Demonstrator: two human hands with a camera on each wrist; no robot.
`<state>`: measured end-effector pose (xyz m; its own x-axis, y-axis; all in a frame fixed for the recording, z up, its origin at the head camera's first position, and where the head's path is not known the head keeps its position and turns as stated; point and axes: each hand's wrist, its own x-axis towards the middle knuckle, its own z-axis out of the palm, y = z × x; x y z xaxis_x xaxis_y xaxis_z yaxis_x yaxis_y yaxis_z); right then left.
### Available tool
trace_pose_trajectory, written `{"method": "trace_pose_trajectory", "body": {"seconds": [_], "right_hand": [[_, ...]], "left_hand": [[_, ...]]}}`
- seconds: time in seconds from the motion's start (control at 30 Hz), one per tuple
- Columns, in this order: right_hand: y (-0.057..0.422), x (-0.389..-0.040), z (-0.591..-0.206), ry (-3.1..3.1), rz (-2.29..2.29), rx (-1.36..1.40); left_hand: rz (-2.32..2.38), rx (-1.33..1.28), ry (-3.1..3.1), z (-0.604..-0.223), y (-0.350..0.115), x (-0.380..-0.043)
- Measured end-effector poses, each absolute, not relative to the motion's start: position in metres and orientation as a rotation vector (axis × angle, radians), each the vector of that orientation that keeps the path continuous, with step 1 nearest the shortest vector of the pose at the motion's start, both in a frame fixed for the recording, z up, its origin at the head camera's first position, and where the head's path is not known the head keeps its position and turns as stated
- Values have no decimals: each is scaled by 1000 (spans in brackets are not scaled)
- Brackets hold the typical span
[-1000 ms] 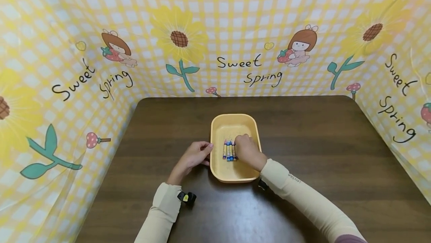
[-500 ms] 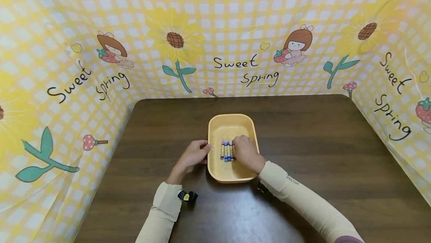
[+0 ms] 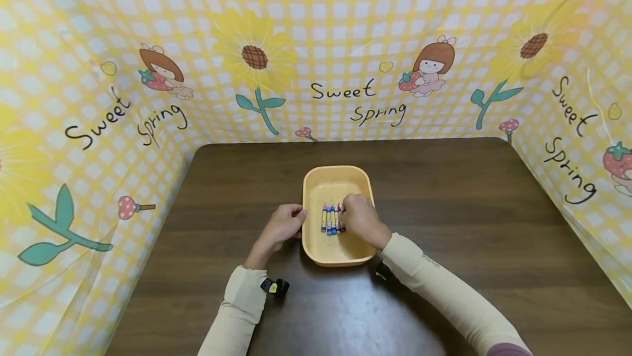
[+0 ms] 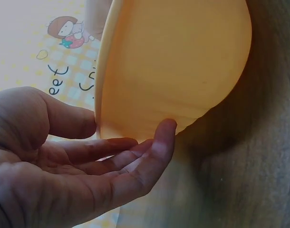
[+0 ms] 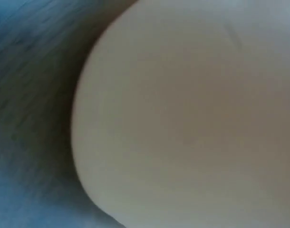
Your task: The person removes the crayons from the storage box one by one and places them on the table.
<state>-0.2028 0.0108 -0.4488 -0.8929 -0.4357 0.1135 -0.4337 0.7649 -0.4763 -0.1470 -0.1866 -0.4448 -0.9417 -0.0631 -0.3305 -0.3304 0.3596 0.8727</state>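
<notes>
Crayons: a short row of slim, yellow-wrapped wax crayons (image 3: pixel 332 220) with pink, blue and purple colouring at their ends, lying side by side near the middle of the tray floor; the right end of the row is partly hidden by a hand, so the full count cannot be told.
Tray: a pale orange-yellow, deep, rounded-rectangular tray (image 3: pixel 340 250), smooth and plastic-looking, its long sides running away from the person.
Right hand: the right hand (image 3: pixel 364 219) reaches over the tray's right side to the right end of the row, its fingers curled; whether they pinch a crayon cannot be told.
Left hand: the left hand (image 3: pixel 285 223) holds the tray's left side, thumb at the rim and bent fingers (image 4: pixel 165 135) against the outer wall.
Right wrist view: a blurred, pale, rounded surface (image 5: pixel 183 123), too close to name; the fingers are out of sight.
Sleeves: long cream sleeves (image 3: pixel 245 301) on both arms, a small black device (image 3: pixel 275 288) at the left wrist.
Tabletop: dark brown, wood-grained tabletop (image 3: pixel 222 180) under the tray.
Backdrop: yellow-and-white checked cloth (image 3: pixel 326 32) with sunflowers and "Sweet Spring" lettering.
</notes>
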Motion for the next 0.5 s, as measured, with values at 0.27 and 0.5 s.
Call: {"method": "trace_pose_trajectory", "body": {"seconds": [0.27, 0.5], "right_hand": [[19, -212, -424, 2716, -1055, -527], [28, -216, -407, 2452, -1281, -239]], "left_hand": [[1608, -317, 2419, -448, -187, -149], [1592, -311, 2415, -450, -190, -148]]}}
